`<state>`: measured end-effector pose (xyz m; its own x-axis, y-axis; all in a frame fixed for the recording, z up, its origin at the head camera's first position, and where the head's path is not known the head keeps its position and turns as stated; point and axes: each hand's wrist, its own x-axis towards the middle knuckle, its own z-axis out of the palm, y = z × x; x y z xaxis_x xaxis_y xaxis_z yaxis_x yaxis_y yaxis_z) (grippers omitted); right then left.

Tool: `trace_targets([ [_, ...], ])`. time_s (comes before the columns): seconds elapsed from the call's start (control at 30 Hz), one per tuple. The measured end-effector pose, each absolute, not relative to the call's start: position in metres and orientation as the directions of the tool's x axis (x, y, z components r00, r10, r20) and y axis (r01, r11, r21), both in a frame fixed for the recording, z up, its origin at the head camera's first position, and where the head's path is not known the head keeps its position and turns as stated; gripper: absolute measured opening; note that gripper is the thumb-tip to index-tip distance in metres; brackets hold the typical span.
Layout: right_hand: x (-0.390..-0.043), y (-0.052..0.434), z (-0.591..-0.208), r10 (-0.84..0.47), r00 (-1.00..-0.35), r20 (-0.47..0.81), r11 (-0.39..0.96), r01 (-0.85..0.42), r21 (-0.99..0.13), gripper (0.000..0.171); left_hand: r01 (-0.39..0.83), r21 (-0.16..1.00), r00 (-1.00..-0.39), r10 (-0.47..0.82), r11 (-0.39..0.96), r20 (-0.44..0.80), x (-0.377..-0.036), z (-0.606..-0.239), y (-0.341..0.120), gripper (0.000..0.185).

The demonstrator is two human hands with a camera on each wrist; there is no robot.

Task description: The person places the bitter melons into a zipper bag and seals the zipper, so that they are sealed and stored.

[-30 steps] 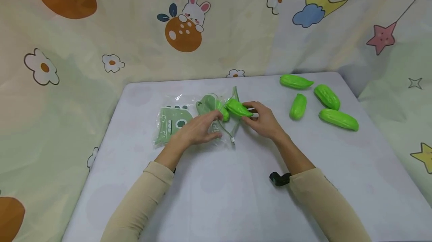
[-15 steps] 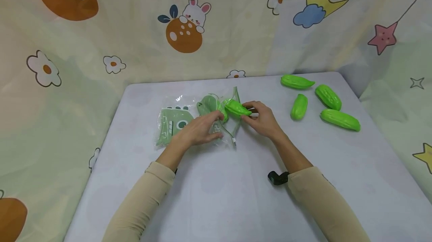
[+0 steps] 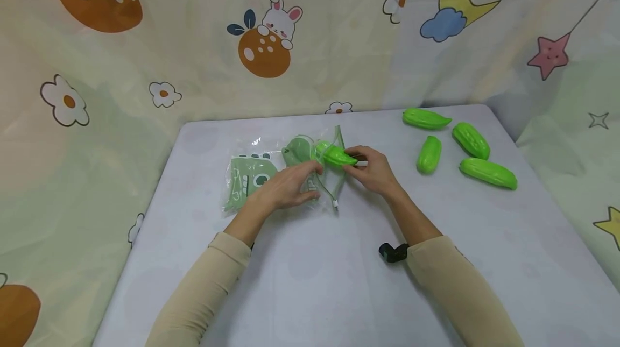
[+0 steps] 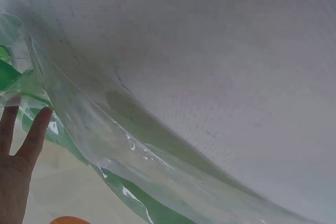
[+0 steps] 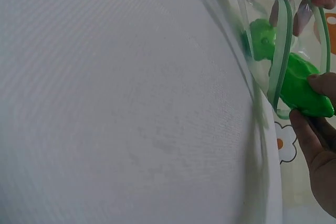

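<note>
A clear plastic bag (image 3: 263, 175) with green print lies on the grey table (image 3: 339, 282), its green-edged mouth facing right. My left hand (image 3: 290, 185) grips the bag near its mouth. My right hand (image 3: 370, 169) pinches a bright green toy gourd (image 3: 335, 155) by its tail end, its front end inside the bag's mouth. The right wrist view shows the gourd (image 5: 296, 85) passing the bag's green rim (image 5: 281, 56), with my fingers (image 5: 320, 135) on its tip. The left wrist view shows only clear bag film (image 4: 105, 129) and my fingers (image 4: 31, 137).
Several more green toy gourds (image 3: 465, 153) lie at the table's back right. A white cord end (image 3: 334, 203) hangs from the bag's mouth onto the table. A patterned cloth (image 3: 290, 35) hangs behind and around the table.
My right hand has pushed the green gourd a little to the left, further into the bag's mouth. My left hand has kept its hold on the bag.
</note>
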<state>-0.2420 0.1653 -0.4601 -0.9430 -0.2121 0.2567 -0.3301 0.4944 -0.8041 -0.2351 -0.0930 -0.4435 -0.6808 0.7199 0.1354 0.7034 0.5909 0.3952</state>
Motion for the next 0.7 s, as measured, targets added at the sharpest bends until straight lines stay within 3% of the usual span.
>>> trace_targets([
  [0.7,-0.258,0.155,-0.455,-0.259,-0.954,0.151,0.515,-0.269,-0.814,0.038,0.725,0.391,-0.658,0.738,0.567,0.148,-0.237,-0.439,-0.091,0.056],
])
